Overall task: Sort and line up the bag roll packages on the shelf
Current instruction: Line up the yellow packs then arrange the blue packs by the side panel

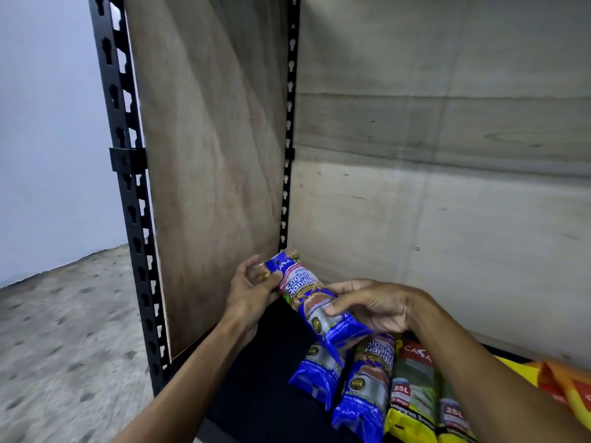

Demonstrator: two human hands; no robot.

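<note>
- Our left hand point(252, 290) was half-curled at lower centre of the frame, thumb and fingers pinching the top end of a blue bag roll package point(315, 298).
- Our right hand point(371, 303) gripped the same package's lower half, thumb on the front, fingers wrapped behind.
- Package was held tilted, top end toward upper left, above the dark shelf point(256, 394).
- Below it, two more blue packages point(364, 385) lay side by side on the shelf, touching.
- Just right of those: yellow-green packages point(412, 401), then orange packs point(566, 385) at the lower right edge.
- Plywood side panel point(211, 155) filled the upper centre.
</note>
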